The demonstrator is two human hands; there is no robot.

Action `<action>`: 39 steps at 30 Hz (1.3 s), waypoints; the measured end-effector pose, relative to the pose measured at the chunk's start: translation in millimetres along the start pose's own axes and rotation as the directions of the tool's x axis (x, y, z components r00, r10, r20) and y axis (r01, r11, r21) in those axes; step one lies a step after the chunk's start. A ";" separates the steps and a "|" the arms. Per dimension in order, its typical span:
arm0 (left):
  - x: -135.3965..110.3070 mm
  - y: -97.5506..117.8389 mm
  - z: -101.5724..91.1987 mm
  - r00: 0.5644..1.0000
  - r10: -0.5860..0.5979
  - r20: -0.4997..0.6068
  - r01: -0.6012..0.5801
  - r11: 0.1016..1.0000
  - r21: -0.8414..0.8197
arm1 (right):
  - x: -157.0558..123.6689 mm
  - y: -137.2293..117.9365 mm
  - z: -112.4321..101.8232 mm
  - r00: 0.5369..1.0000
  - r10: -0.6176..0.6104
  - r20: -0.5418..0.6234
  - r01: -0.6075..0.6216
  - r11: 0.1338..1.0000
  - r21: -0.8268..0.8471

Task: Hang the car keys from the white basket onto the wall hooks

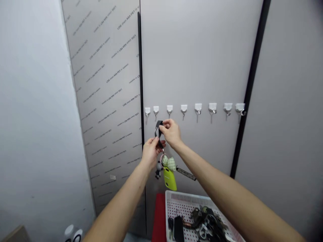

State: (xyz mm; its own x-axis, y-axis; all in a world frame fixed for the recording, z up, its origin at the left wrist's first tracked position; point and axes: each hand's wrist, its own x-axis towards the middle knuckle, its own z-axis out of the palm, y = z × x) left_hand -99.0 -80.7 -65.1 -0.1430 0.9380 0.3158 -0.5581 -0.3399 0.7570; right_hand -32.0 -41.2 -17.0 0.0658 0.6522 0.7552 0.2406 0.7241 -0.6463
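Observation:
Both hands hold a black strap loop (158,125) in front of a grey cabinet door, just below a row of hooks. My right hand (172,132) pinches the upper part of the loop. Lower down, the fingers of my left hand (150,151) grip it near its metal ring. From the strap hang a yellow-green key fob (170,178), a pale green checked bow (169,162), a small grey figure charm (158,170) and a dark patterned strip (186,173). The nearest white-backed metal hook (156,111) is slightly above the strap.
Several more hooks, such as this one (212,108), line the door to the right. Below, a white perforated basket (185,195) with keys and dark straps stands over something red (158,218). A black vertical trim (140,67) borders the printed panel on the left.

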 end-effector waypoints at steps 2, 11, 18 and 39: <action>10.1 12.1 -1.0 0.999 0.042 -0.019 -0.042 0.999 -0.019 | 14.5 -9.7 10.7 0.996 -0.088 0.021 0.090 0.988 -0.124; 52.5 36.1 -10.2 0.983 0.147 -0.109 -0.155 0.986 -0.060 | 54.7 -21.8 54.3 0.962 -0.238 0.136 0.274 0.830 -0.485; 74.1 20.6 -28.4 0.992 0.038 -0.120 -0.013 0.979 0.202 | 53.8 -7.9 66.5 0.952 -0.161 0.261 0.295 0.711 -0.638; -84.4 -122.9 -51.6 0.875 -0.287 0.389 -0.266 0.384 0.884 | -176.6 109.0 -118.9 0.558 0.481 0.676 0.142 0.748 -0.649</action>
State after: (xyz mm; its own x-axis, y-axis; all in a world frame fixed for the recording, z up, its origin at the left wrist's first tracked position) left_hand -60.5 -114.6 -214.3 0.3530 0.8923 0.2812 0.5463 -0.4406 0.7123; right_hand 97.8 -104.1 -207.9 -0.5026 0.8637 0.0370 0.8173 0.4887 -0.3053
